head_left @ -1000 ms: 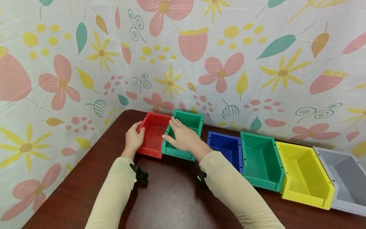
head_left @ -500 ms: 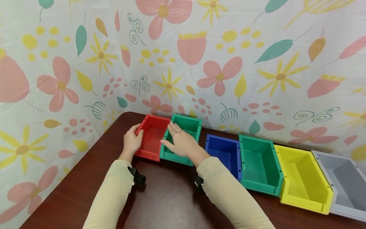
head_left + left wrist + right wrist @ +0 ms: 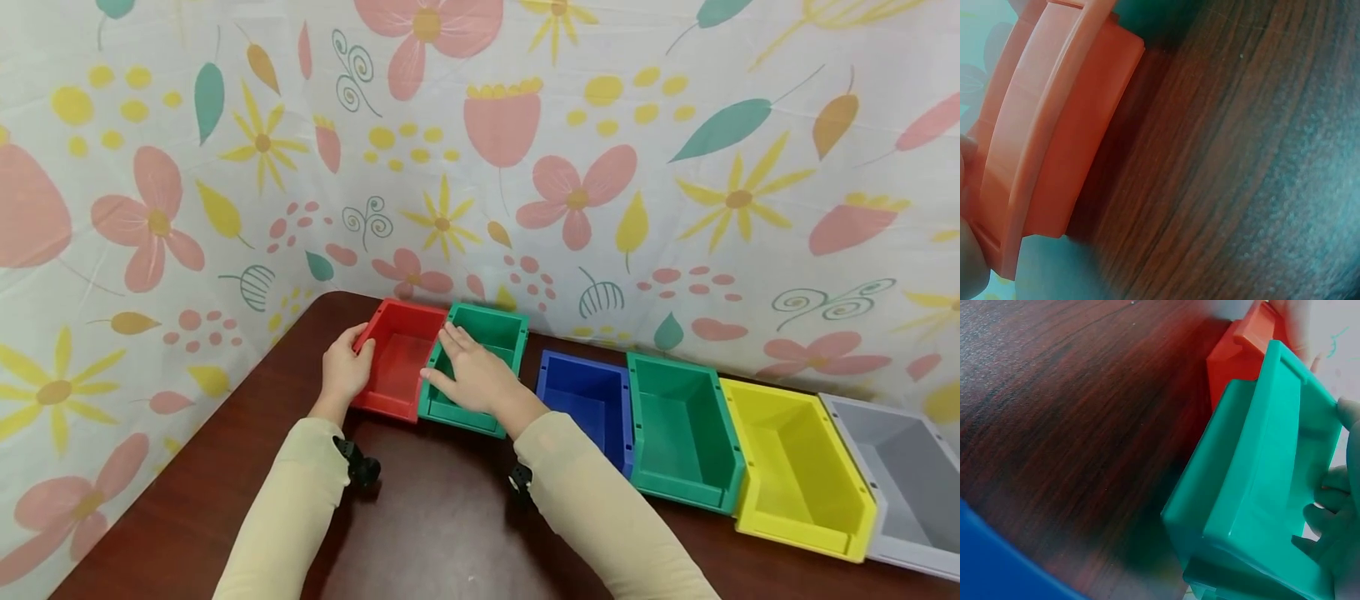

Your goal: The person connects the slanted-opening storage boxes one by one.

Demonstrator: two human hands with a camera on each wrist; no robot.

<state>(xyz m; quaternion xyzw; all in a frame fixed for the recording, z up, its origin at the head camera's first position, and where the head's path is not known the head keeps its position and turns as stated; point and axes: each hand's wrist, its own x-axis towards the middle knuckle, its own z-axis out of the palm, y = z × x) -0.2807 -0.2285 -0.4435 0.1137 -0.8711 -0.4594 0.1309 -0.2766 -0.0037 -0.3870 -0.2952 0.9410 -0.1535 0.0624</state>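
Note:
In the head view, my left hand [image 3: 345, 371] grips the left rim of a red plastic bin [image 3: 397, 360], its thumb inside the wall. Close against that bin on the right stands a green bin [image 3: 489, 323]. My right hand [image 3: 480, 373] lies across it with fingers extended, fingertips and thumb at its left rim. The right wrist view shows the green bin's front lip [image 3: 1266, 450] close up, with the red bin [image 3: 1235, 359] behind it. The red bin's front [image 3: 1079, 125] fills the upper left of the left wrist view.
To the right stand a blue bin [image 3: 581, 379], a second green bin [image 3: 663, 371], a yellow bin [image 3: 772, 396] and a grey bin [image 3: 870, 417], side by side. A gap separates them from the first pair. Flower-patterned cloth [image 3: 570, 108] hangs behind the dark wooden table [image 3: 427, 517].
The green bin under my right hand has slid slightly toward me beside the red one. My left hand keeps its grip on the red bin. The head view has shifted slightly.

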